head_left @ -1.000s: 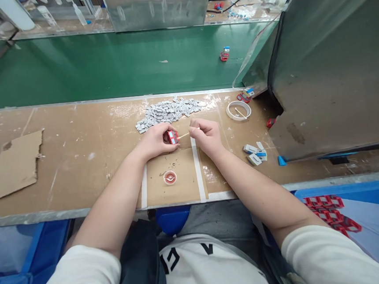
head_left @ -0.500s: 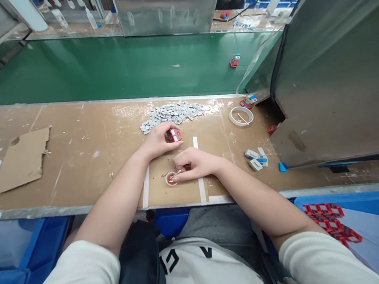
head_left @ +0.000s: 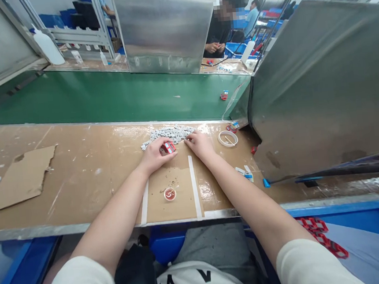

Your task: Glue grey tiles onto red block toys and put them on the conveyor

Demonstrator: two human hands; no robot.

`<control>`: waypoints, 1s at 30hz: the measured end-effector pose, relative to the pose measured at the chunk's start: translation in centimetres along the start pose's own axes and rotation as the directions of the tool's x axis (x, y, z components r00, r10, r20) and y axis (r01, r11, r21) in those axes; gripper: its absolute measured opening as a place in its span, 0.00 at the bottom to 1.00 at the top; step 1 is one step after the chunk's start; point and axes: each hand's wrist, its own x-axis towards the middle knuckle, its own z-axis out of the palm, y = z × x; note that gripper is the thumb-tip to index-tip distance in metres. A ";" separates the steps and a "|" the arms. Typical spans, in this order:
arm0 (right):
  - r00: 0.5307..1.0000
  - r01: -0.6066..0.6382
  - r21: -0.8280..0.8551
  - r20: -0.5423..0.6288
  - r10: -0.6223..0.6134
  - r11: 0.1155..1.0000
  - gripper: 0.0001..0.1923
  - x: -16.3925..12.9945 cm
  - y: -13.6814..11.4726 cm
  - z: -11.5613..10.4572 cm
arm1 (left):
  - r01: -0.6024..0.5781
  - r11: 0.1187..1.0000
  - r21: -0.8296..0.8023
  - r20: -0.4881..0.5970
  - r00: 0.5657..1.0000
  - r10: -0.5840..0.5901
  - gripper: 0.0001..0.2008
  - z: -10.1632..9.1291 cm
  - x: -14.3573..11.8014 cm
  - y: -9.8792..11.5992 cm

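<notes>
My left hand [head_left: 156, 156] is closed around a small red toy vehicle [head_left: 169, 147] with light panels, held just above the table near the pile. My right hand [head_left: 201, 144] reaches to the right edge of a pile of small grey pieces [head_left: 172, 134]. Its fingertips are pressed together there, and whatever is between them is hidden. Closer to me, a small round cup [head_left: 170, 194] of reddish stuff stands on the table, with something thin and whitish in it.
A white tape ring [head_left: 220, 140] with a stick inside lies right of the pile, near a red and blue toy [head_left: 233, 126]. Blue and white pieces [head_left: 245, 172] lie below. Cardboard [head_left: 23, 176] lies left. Beyond runs a green belt [head_left: 112, 95]; a metal panel [head_left: 314, 91] stands right.
My right hand has left the cup and moved forward to the pile's right edge. The stick it held at the cup no longer shows in its fingers. The camera view has tilted up.
</notes>
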 end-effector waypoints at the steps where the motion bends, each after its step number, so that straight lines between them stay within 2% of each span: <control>1: 1.000 -0.011 -0.038 0.020 0.012 0.999 0.10 0.1 -0.2 0.0 | -0.009 1.000 0.003 0.003 1.000 0.009 0.20 0.0 0.0 0.0; 4: 0.998 -0.048 -0.062 0.026 0.049 0.997 0.10 0.3 -0.7 0.0 | -0.030 1.000 -0.005 0.018 0.999 0.030 0.20 -0.1 -0.1 0.0; 8: 0.998 -0.060 0.001 -0.025 0.060 0.998 0.13 -0.9 -0.7 -0.2 | -0.048 0.999 -0.018 0.031 0.998 0.049 0.19 -0.1 -0.2 0.0; 9: 0.998 -0.059 0.040 -0.032 0.060 0.997 0.15 -1.5 -0.7 -0.1 | -0.056 0.998 -0.019 0.032 0.998 0.057 0.19 0.0 -0.2 0.0; 11: 0.998 -0.043 0.234 -0.040 0.054 0.971 0.19 -2.8 -0.7 0.3 | -0.072 0.997 -0.032 0.036 0.997 0.073 0.19 0.1 -0.2 -0.1; 12: 0.998 -0.021 0.380 -0.051 0.044 0.925 0.19 -3.4 -0.7 0.5 | -0.076 0.996 -0.045 0.038 0.996 0.077 0.19 0.2 -0.2 -0.2; 14: 0.995 0.046 0.629 -0.095 0.018 0.776 0.21 -4.3 -0.8 1.0 | -0.059 0.995 -0.076 0.037 0.997 0.061 0.21 0.3 -0.3 -0.4; 16: 0.988 0.134 0.722 -0.153 -0.032 0.679 0.23 -4.7 -0.9 1.3 | -0.009 0.994 -0.108 0.040 0.999 0.013 0.25 0.4 -0.4 -0.5; 20: 0.952 0.299 0.651 -0.254 -0.171 0.698 0.17 -4.8 -1.4 1.1 | 0.048 0.986 -0.158 0.071 0.997 -0.037 0.26 0.4 -0.5 -0.6; 25: 0.925 0.353 0.601 -0.339 -0.171 0.717 0.10 -5.4 -2.3 0.5 | -0.078 0.988 -0.137 0.061 0.994 0.087 0.23 0.2 -0.5 -0.5; 27: 0.906 0.400 0.573 -0.365 -0.215 0.715 0.07 -5.5 -2.5 0.3 | -0.110 0.988 -0.112 0.051 0.992 0.116 0.22 0.1 -0.5 -0.5; 30: 0.873 0.471 0.530 -0.397 -0.284 0.705 0.08 -5.4 -2.7 0.2 | -0.123 0.989 -0.079 0.042 0.991 0.127 0.22 0.1 -0.6 -0.3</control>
